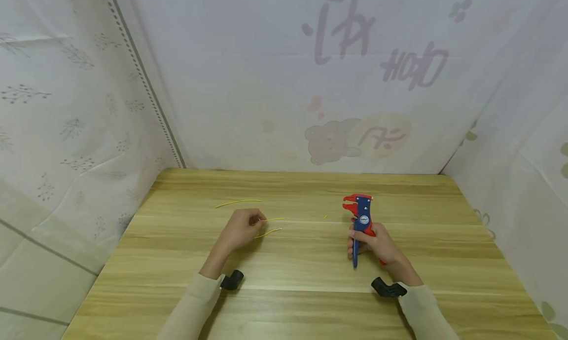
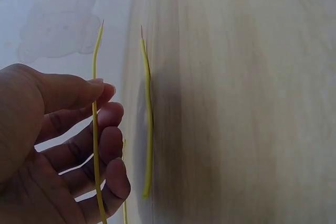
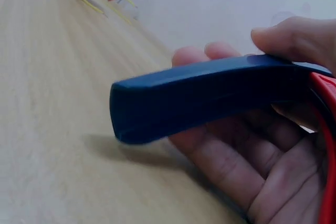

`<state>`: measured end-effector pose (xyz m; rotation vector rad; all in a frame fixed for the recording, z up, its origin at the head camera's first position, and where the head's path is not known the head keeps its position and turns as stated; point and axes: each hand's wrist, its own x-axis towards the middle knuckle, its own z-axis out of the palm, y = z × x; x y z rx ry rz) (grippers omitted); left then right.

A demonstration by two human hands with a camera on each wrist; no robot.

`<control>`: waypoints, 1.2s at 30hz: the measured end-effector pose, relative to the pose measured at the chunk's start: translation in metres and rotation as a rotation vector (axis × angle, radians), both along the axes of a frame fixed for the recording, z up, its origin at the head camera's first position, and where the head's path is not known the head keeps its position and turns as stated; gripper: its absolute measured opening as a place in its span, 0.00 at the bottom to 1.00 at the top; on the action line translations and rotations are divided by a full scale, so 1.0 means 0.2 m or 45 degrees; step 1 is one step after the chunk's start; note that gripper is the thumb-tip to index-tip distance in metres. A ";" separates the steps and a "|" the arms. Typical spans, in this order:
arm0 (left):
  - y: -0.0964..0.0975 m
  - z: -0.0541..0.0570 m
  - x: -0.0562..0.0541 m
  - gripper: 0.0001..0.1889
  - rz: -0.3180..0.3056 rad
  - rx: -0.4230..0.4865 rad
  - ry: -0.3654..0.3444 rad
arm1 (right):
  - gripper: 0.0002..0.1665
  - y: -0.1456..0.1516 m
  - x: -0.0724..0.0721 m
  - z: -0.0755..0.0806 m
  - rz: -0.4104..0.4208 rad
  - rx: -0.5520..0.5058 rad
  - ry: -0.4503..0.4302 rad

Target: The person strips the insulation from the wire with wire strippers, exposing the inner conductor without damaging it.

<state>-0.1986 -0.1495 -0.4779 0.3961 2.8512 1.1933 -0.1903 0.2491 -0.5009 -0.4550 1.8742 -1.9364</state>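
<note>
Between thumb and fingertips, my left hand [image 1: 241, 229] pinches a thin yellow wire [image 2: 95, 145], whose upper tip shows a short bare strand. Close by on the table lies a second yellow wire [image 2: 148, 124], also with a bare end; in the head view this wire [image 1: 268, 233] sits just nearer to me. My right hand [image 1: 377, 244] grips a wire stripper [image 1: 364, 216] by its blue and red handles, its red jaws apart and pointing left. One blue handle [image 3: 199, 98] fills the right wrist view, with the thumb along its top and fingers behind.
Farther back on the wooden table [image 1: 301, 271], a third yellow wire [image 1: 238, 202] lies beyond my left hand. A tiny yellow piece [image 1: 325, 216] rests between the hands, left of the stripper. Printed cloth [image 1: 248, 83] hangs behind the table and along both sides.
</note>
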 end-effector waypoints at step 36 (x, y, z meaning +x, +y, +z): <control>-0.04 0.01 -0.01 0.03 0.005 -0.232 -0.047 | 0.26 0.01 0.02 -0.04 -0.078 -0.003 0.037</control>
